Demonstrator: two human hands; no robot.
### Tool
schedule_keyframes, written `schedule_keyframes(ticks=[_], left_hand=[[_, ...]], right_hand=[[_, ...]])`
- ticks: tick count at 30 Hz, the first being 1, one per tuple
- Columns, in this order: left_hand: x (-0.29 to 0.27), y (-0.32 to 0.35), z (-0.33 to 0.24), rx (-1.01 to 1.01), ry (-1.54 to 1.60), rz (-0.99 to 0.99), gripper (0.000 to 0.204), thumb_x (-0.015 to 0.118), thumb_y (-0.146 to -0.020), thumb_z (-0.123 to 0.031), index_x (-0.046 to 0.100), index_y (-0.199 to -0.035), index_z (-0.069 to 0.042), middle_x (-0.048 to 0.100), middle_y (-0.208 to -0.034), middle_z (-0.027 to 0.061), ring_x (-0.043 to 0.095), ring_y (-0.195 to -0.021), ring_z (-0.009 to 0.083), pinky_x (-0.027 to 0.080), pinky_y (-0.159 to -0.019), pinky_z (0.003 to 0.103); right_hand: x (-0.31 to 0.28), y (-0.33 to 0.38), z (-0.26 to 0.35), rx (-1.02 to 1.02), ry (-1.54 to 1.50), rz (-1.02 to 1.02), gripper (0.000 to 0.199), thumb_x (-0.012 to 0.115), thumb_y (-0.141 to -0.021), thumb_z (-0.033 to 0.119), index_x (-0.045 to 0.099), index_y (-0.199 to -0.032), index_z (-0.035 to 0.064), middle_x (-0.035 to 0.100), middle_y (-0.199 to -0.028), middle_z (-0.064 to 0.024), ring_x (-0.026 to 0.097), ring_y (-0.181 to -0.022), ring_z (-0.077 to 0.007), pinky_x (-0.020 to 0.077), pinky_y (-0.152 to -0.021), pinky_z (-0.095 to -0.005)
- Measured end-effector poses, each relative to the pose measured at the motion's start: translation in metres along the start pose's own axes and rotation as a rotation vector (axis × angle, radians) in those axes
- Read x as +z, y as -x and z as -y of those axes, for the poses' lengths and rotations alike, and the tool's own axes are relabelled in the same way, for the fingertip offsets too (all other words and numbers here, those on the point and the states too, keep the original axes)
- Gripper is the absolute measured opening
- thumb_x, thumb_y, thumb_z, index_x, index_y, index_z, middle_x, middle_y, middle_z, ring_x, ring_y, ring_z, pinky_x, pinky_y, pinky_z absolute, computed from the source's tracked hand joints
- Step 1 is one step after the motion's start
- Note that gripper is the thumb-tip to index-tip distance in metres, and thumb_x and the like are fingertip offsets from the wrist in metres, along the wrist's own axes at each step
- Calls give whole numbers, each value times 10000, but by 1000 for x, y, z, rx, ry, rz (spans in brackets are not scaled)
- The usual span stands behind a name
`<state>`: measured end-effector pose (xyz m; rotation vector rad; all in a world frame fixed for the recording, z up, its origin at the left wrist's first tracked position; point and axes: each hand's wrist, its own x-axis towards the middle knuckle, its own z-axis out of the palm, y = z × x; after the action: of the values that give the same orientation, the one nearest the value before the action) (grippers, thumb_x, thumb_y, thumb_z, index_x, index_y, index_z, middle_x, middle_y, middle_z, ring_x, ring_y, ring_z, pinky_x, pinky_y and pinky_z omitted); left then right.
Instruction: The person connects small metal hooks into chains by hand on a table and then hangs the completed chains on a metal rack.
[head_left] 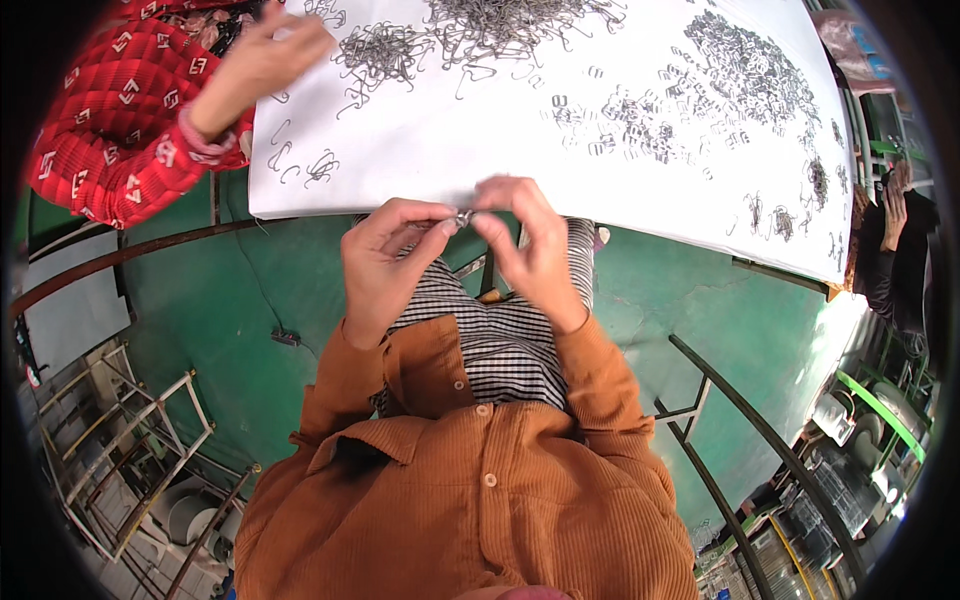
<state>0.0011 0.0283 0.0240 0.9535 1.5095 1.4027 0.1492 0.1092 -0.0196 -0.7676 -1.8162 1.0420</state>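
Observation:
Just off the table's near edge, a small shiny metal piece (463, 217) sits between my fingertips; it is too small to make out its exact form. My left hand (388, 258) pinches it between thumb and forefinger. From the other side, my right hand (535, 240) has its thumb and bent forefinger closed at the same piece. Bent wire hooks (500, 25) lie heaped at the far middle of the white table (420, 165). Small metal loop pieces (640, 125) are scattered over its right half.
At the left, a person in a red patterned sleeve (115, 120) reaches a hand (265, 65) over another hook pile (385, 50). A few loose hooks (320, 168) lie near the left corner. Metal frames (130, 450) stand on the green floor (250, 330). Another person's hand (893, 205) shows far right.

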Motion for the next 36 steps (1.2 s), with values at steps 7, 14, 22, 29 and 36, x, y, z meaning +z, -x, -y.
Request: schedule_keyframes(ticks=[7,14,22,29,36], left_hand=[[3,2,-6,11,-69,49,160,622,-846,112,636,-1005,94,662,-950,119,657,-875,153,552,-807,258],[-4,13,8,35,-134,-1,170,602,-847,126,633,-1008,83,644,-966,105,641,-882,151,552,-802,263],[-1,12,17,30,-180,80,145,585,-870,109,619,-1007,75,647,-961,103,644,-839,132,556,-778,245],[-8,17,23,15,-179,67,154,576,-870,114,623,-1011,74,640,-978,101,642,-848,131,551,-775,243],[-4,24,8,24,-139,-9,142,619,-853,98,631,-992,70,647,-942,87,645,-871,147,540,-793,258]], right_hand=[[-24,-114,-105,61,794,-15,139,645,-797,128,678,-917,67,633,-956,-129,633,-881,-303,495,-761,-426],[-2,-147,-113,-153,1209,334,160,564,-795,115,684,-846,24,648,-957,-158,644,-940,-282,519,-792,-446],[-133,-26,-88,152,714,-253,254,509,-826,76,590,-1067,90,631,-1029,-144,626,-913,-339,508,-797,-419],[-373,48,-144,537,1168,-708,184,657,-842,255,722,-959,129,706,-862,-126,666,-815,-344,514,-740,-411],[-210,-52,-82,262,664,-344,171,626,-871,161,709,-1020,148,675,-1001,-82,672,-807,-231,510,-700,-337]])
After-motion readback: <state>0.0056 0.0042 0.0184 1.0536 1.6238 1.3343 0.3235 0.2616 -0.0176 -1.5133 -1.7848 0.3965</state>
